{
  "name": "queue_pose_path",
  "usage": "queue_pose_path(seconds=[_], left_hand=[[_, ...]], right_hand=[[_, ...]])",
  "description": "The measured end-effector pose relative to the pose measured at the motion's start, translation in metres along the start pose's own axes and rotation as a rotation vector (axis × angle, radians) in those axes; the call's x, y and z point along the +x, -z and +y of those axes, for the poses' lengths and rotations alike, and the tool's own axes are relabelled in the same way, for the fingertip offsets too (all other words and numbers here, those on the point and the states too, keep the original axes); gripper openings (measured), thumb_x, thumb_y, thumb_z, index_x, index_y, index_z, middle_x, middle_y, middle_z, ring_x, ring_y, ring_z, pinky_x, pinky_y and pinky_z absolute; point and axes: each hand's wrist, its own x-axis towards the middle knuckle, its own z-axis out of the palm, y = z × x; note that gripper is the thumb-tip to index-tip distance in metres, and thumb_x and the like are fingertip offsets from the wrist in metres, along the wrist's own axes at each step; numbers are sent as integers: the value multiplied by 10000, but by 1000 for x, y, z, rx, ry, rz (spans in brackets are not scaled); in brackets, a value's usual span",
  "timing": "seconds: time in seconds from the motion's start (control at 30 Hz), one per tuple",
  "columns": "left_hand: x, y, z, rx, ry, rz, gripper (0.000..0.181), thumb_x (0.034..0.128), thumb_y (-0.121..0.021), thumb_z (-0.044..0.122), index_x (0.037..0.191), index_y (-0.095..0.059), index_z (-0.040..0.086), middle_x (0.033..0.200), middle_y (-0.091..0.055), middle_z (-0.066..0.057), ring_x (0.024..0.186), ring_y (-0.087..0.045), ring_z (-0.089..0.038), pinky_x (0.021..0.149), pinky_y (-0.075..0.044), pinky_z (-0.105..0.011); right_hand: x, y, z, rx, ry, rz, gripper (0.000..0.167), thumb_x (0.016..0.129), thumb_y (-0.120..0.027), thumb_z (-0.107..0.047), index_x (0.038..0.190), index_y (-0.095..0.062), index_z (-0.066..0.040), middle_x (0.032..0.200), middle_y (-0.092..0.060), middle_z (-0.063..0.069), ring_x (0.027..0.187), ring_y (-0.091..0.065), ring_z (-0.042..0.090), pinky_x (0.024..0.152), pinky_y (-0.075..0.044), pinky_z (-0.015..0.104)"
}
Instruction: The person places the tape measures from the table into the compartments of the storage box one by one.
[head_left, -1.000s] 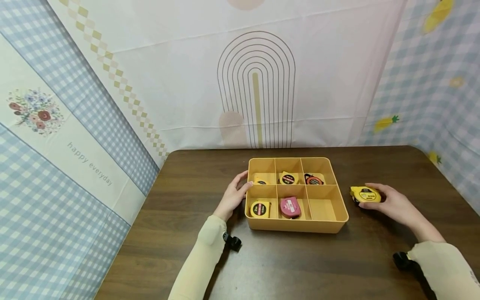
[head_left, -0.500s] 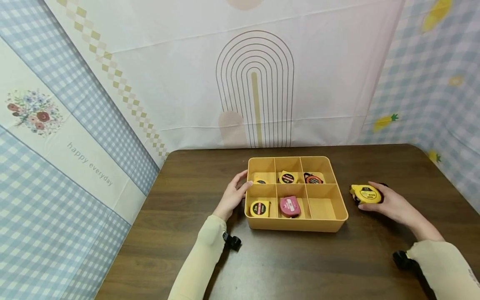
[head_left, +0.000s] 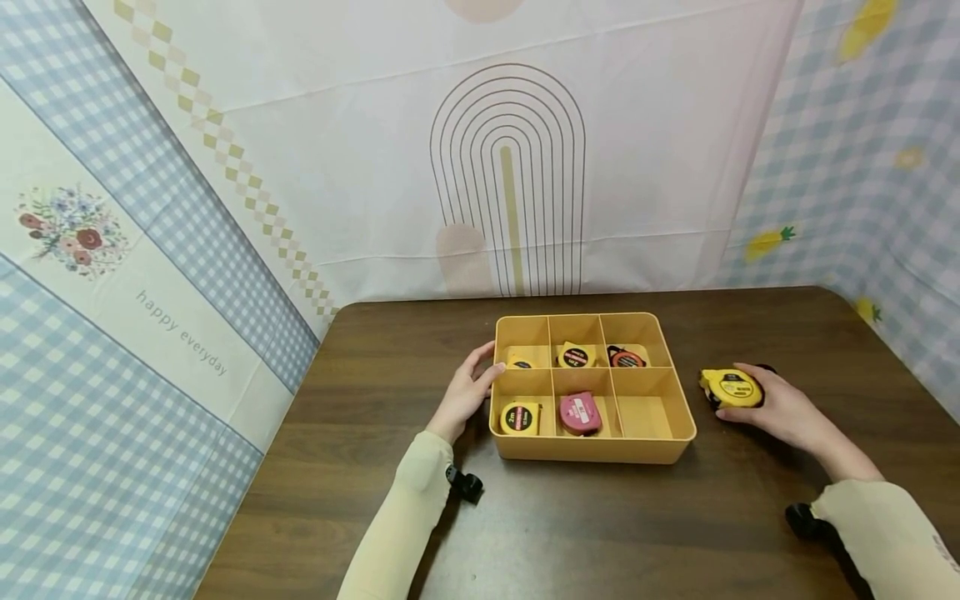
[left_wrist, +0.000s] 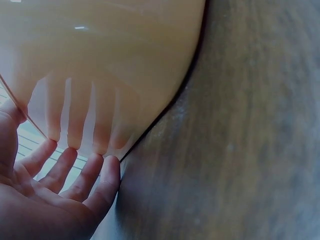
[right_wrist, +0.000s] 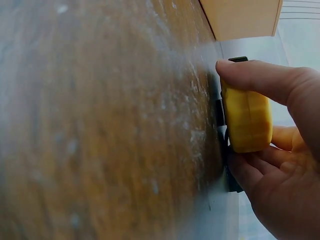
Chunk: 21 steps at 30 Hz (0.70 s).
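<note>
At the left side of a tan divided box (head_left: 588,451), my left hand (head_left: 462,402) holds the wall, its thumb over the rim. The left wrist view has its fingertips against the outer wall (left_wrist: 125,50). To the right of the box, my right hand (head_left: 783,412) grips a yellow tape measure (head_left: 732,389) between thumb and fingers. In the right wrist view this yellow tape measure (right_wrist: 250,120) is low at the table surface; whether it touches cannot be told. Inside the box lie a pink tape measure (head_left: 580,414) and a yellow one with a black label (head_left: 519,418), both in the front row.
The back row holds a partly hidden yellow tape measure (head_left: 519,362), another yellow one (head_left: 577,356) and an orange-and-black one (head_left: 627,357). The front right compartment (head_left: 645,417) shows its bare floor. A dark wooden table (head_left: 600,533) meets a patterned cloth (head_left: 637,183) behind.
The right hand has shifted slightly on the yellow tape measure, which tilts a little differently than a second ago. My left hand and the box stay in place.
</note>
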Motion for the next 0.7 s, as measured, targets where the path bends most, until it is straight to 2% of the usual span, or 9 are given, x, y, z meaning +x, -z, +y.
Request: queue_pose_path(seconds=[0.07,0.2,0.3,0.5,0.7], left_hand=[[-1,0,1,0,4,-2,594,1033,-581,187,1559,-347,41,1587,-352,-186,1308,-521,-344,971,-513,-482],[9,1,-17,-10,2,16,596,1029,-593,207,1564,-359,84,1587,-369,-143,1294,-533,-327,964,-518,-477],[13,1,-23,-11,1,23,585,1031,-588,196,1562,-365,92,1584,-374,-138,1285,-539,-329,952,-523,-477],[1,0,-3,-13,2,3,597,1029,-592,185,1557,-354,42,1578,-368,-186,1301,-520,-336,965,-511,-488],[-1,0,0,-15,-13,3,596,1027,-593,181,1554,-356,37,1573,-370,-197,1293,-525,-347,964,-512,-497]], right_hand=[[0,-1,0,1,3,7,1005,853,-798,-443,1474,-292,164,1396,-352,436,1214,-406,591,926,-370,696],[0,-1,0,8,6,17,985,845,-809,-425,1465,-315,159,1389,-379,419,1209,-423,575,924,-377,688],[1,-2,1,10,9,20,978,840,-817,-415,1459,-323,160,1385,-393,411,1205,-434,569,921,-384,683],[1,-1,1,9,8,21,975,839,-819,-410,1458,-327,160,1377,-407,408,1189,-453,559,898,-404,667],[1,-2,0,7,5,29,969,834,-824,-406,1454,-336,157,1372,-414,407,1186,-456,558,894,-405,665]])
